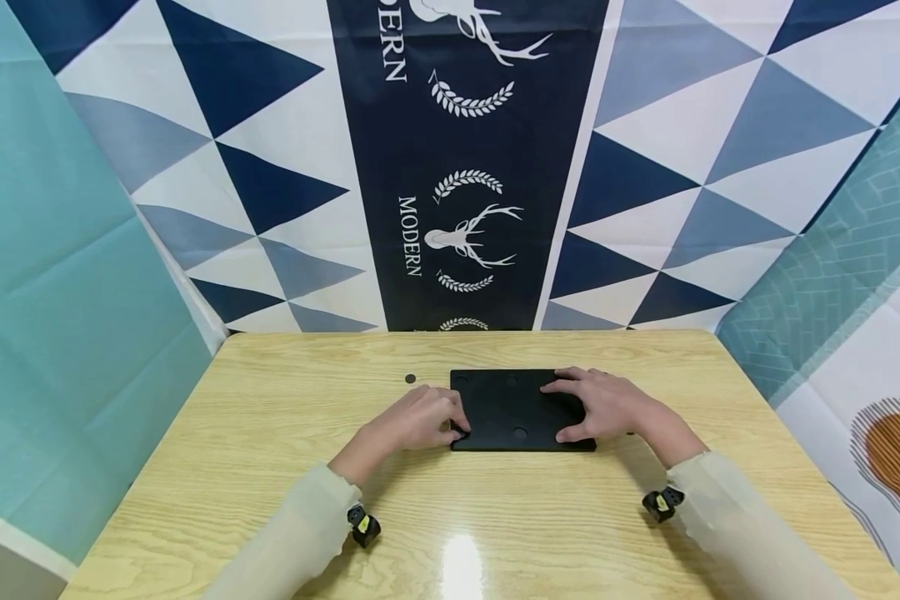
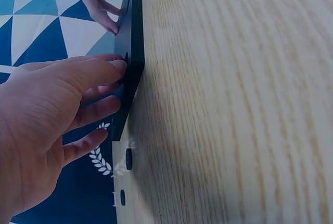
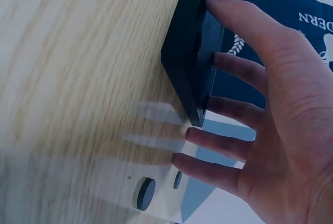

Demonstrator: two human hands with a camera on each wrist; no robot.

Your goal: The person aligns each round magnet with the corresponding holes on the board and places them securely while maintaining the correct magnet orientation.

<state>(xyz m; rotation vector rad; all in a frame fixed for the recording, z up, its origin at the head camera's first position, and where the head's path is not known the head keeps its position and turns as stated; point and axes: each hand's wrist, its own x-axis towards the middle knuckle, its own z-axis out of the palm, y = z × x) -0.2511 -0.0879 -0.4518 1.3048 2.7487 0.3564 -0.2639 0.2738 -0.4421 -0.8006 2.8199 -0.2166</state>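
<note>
Behind the worktop (image 1: 420,500) rises a patterned cloth (image 1: 457,167), its dark central band printed with white stag heads, laurel sprays and the word MODERN, with blue and white triangles on both sides. The worktop itself has a pale wood grain and a bright patch of reflected light near its front. Two light sleeves (image 1: 292,533) reach over it from the front. Toward the back, around the middle, a black rectangular board (image 1: 495,408) lies flat with its long sides running left to right; round marks show in its upper face. At its right end the right hand (image 1: 600,406) is spread open, thumb and forefinger tips on the board. At the near left corner is the left hand (image 1: 420,418), thumb on the board and the other fingers loosely extended; whether thumb and forefinger pinch anything there I cannot tell. Each wrist carries a small black device (image 1: 363,526). Smallest are the dark discs: two (image 2: 129,159) on the worktop past the board's left end, two more (image 3: 146,194) past its right.
</note>
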